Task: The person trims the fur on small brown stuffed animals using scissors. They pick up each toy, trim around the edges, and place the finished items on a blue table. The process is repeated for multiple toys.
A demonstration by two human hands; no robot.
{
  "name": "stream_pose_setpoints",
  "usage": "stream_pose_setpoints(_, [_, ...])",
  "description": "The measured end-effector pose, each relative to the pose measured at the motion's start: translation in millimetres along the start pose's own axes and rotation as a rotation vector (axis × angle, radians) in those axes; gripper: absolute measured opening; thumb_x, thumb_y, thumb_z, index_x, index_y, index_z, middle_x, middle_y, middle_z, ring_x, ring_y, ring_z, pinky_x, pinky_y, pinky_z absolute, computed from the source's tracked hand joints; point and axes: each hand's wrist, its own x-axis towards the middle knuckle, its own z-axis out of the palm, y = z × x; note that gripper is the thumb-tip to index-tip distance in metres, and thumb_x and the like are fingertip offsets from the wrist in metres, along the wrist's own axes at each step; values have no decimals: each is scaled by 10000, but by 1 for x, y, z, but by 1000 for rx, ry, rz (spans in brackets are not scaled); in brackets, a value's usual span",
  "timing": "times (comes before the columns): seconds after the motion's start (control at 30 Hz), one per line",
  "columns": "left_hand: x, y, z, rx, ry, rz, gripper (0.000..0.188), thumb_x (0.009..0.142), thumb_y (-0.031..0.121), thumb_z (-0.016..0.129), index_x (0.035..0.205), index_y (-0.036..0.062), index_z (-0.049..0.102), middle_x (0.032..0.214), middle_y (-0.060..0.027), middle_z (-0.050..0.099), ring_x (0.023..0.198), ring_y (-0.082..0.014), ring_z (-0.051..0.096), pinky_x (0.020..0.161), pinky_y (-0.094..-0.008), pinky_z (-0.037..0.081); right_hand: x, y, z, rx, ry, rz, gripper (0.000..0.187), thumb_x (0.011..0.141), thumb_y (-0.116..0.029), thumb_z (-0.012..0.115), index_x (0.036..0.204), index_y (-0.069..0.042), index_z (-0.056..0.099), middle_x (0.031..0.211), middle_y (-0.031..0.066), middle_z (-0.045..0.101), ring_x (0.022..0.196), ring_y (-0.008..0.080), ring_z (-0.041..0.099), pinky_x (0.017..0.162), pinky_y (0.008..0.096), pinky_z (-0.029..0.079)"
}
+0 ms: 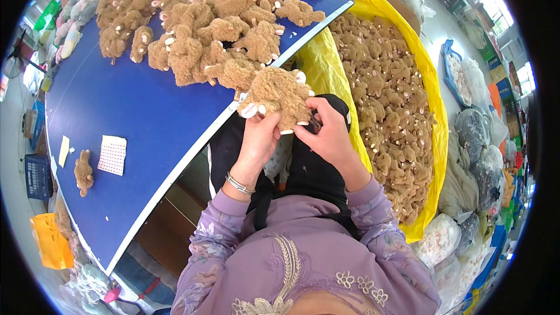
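A fluffy brown plush toy skin (pixel 279 94) with small white and pink parts hangs flat and limp over the table's near edge, above my lap. My left hand (pixel 261 136) pinches its lower left edge between thumb and fingers, beside a white tab. On the other side, my right hand (pixel 328 134) is closed on its lower right edge, thumb and forefinger close together. A small dark sliver shows by the right fingertips; I cannot tell what it is. Right behind the held piece lies a big heap of similar brown plush pieces (pixel 186 41) on the blue table (pixel 151 116).
To my right stands a large yellow bag (pixel 434 198) full of brown plush pieces. At the table's left lie a single plush piece (pixel 83 173), a sheet of small labels (pixel 112 155) and a yellow slip (pixel 63 151). Stuffed plastic bags (pixel 440 236) line the far right.
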Motion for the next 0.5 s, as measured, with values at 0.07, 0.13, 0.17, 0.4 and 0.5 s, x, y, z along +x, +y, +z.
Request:
stream_pose_setpoints(0.07, [-2, 1, 0, 39, -58, -28, 317, 896, 20, 569, 1205, 23, 498, 1123, -82, 602, 963, -143, 627, 769, -270, 531, -1, 4, 3, -35, 26, -56, 315, 743, -106, 723, 998, -12, 563, 853, 118, 601, 669, 225, 596, 614, 293, 486])
stream_pose_setpoints(0.13, [-3, 3, 8, 69, -53, -17, 326, 897, 26, 578, 1215, 19, 506, 1126, -79, 609, 994, -142, 617, 812, -279, 518, -2, 3, 4, -23, 7, -64, 232, 766, -77, 687, 958, -5, 581, 792, 126, 598, 649, 245, 602, 591, 287, 482])
stream_pose_setpoints(0.17, [-4, 5, 12, 82, -51, -12, 331, 897, 29, 582, 1220, 16, 510, 1127, -77, 613, 1010, -142, 612, 834, -283, 511, -4, 3, 4, 3, -30, -61, 216, 774, -73, 681, 954, -3, 584, 782, 128, 597, 642, 242, 602, 585, 284, 478])
stream_pose_setpoints(0.4, [-6, 8, 6, 120, -64, 29, 372, 869, -23, 585, 1233, -17, 511, 1163, -93, 603, 1047, -180, 604, 899, -318, 501, 12, 15, -20, 427, 112, 134, 170, 861, -96, 626, 1001, 0, 614, 819, 13, 626, 729, 72, 563, 662, 232, 464])
stream_pose_setpoints(0.5, [-7, 4, 4, 213, -104, -59, 418, 849, -17, 603, 1251, -8, 492, 1162, -85, 599, 1034, -172, 605, 884, -315, 505, 43, 7, -28, 354, 52, 163, 250, 849, -221, 669, 973, -7, 633, 787, 5, 601, 717, 74, 543, 671, 237, 459])
